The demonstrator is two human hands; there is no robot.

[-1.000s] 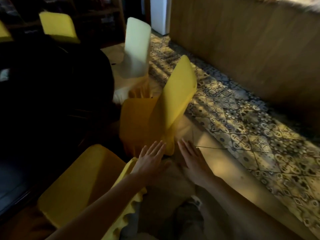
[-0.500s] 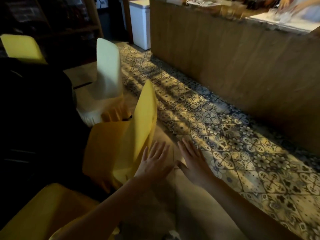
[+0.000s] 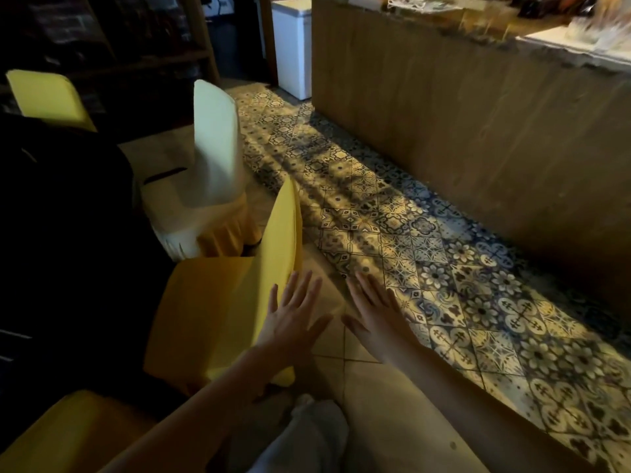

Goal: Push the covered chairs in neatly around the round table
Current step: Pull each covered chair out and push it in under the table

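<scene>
Four covered chairs are counted: three yellow, one white. The nearest yellow chair [image 3: 235, 302] is placed just left of the left hand [image 3: 293, 322], backrest upright, seat turned left toward the dark bench [image 3: 51, 216]. Both hands, the right hand [image 3: 375, 319] included, are spread flat, nothing grasped.

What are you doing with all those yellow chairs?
A person is tidying chairs around a dark table. Both hands are open and reaching out flat: the left hand is at the back of the nearest yellow covered chair, whether touching it is unclear, and the right hand is over the floor beside it, holding nothing. A white covered chair stands just beyond, and more yellow ones sit around the table.
</scene>
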